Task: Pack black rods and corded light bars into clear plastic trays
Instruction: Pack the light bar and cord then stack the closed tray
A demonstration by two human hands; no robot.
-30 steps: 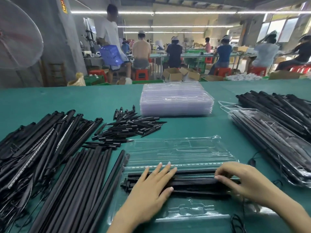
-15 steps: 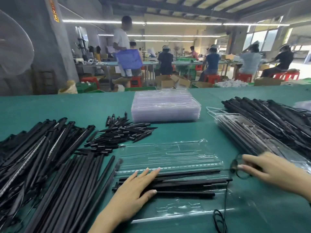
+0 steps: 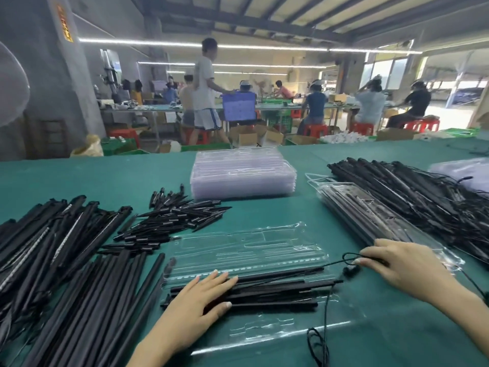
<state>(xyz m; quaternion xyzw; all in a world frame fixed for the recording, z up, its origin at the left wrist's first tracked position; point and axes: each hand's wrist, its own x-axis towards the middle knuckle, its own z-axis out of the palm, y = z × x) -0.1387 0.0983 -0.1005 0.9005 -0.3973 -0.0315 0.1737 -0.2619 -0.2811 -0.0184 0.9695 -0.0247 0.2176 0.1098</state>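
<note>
Centre foreground: an open clear plastic tray [image 3: 246, 250] lies on the green worktop [image 3: 304, 221], its near half carrying a bundle of black rods and light bars [image 3: 275, 290] laid left to right. The left hand [image 3: 195, 308] rests flat on the left end of this bundle, fingers straight and together, gripping nothing. The right hand [image 3: 404, 268], lower right of the frame, pinches a loop of thin black cord [image 3: 349, 258] between thumb and fingers just beyond the tray's right edge; the cord runs down to a coil [image 3: 316, 343] at the bottom edge. Bare green surface remains between the tray and the stack of empty trays [image 3: 243, 173] at centre, and along the lower right. Left of the frame: piles of long black rods [image 3: 87, 300] and corded light bars [image 3: 39, 239] crowd the tray's left edge, with short black pieces [image 3: 172, 221] behind. Right of the frame: a filled tray [image 3: 370, 215] beside a heap of corded bars [image 3: 412, 192]. Beyond the worktop's far edge, seated workers [image 3: 316, 107] on red stools and a standing person [image 3: 205, 94] occupy a hall lit by strip lights.
</note>
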